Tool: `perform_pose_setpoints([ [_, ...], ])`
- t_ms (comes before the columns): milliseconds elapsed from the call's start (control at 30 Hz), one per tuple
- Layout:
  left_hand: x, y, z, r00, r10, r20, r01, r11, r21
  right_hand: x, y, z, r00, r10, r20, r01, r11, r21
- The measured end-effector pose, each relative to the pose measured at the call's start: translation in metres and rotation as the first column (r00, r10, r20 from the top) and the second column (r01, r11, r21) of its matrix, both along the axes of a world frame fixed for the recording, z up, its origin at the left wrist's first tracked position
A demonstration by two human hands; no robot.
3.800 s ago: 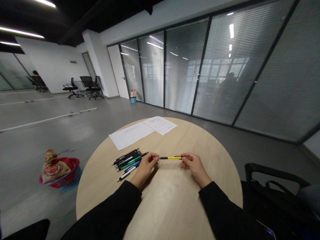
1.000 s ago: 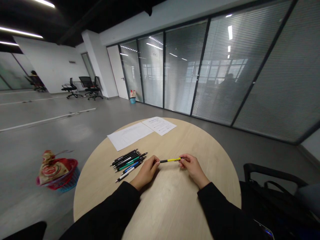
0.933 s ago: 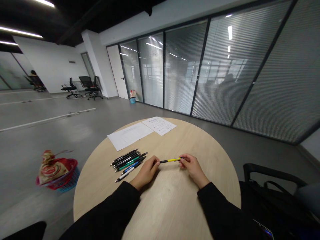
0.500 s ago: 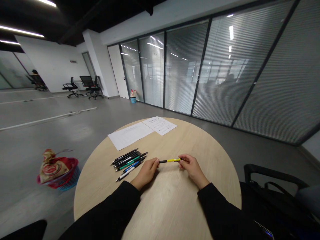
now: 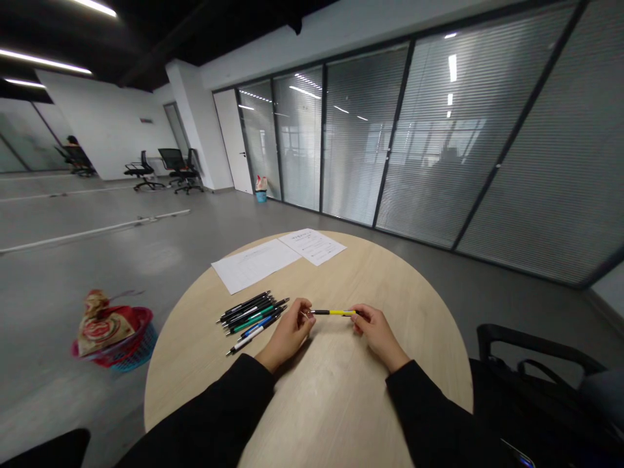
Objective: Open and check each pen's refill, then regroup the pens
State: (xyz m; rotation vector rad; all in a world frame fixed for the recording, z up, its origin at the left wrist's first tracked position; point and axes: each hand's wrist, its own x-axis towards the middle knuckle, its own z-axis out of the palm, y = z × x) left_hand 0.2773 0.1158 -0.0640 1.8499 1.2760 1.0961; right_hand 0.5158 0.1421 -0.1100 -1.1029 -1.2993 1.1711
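One slim yellow-and-black pen, level, its ends pinched between left hand and right hand.

Glass partition wall with grey venetian blinds runs 12 to 3 o'clock, black frames. White door at 11, white pillar beside it. Black mesh office chairs at 10, far off. Grey polished floor with pale strips. Red-and-blue basket at 8–9. Round light-wood table in the foreground. Black ceiling, white strip lights at 10. Dim, even light.
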Motion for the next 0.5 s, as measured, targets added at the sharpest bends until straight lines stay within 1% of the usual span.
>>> perform_pose_setpoints([
  [133,-0.0008,0.002,0.0002,0.998,0.017,-0.059,-0.016,1.0,0.018,0.0005,0.0001,-0.0016,1.0,0.001,0.006,-0.001,1.0,-0.008],
  [200,-0.0012,0.0032,-0.0006,0.999,0.027,-0.045,-0.027,1.0,0.003,0.0011,0.0002,-0.0024,1.0,0.003,0.013,-0.003,1.0,-0.009],
  [333,-0.0018,0.0038,-0.0006,1.0,0.007,-0.021,-0.007,1.0,-0.03,0.002,0.001,-0.0041,1.0,0.008,0.029,-0.008,1.0,-0.002],
  [500,-0.0016,0.0021,0.0014,0.995,0.001,-0.101,-0.007,0.998,-0.058,0.002,0.0009,-0.0036,0.999,0.026,0.027,-0.026,1.0,-0.003],
])
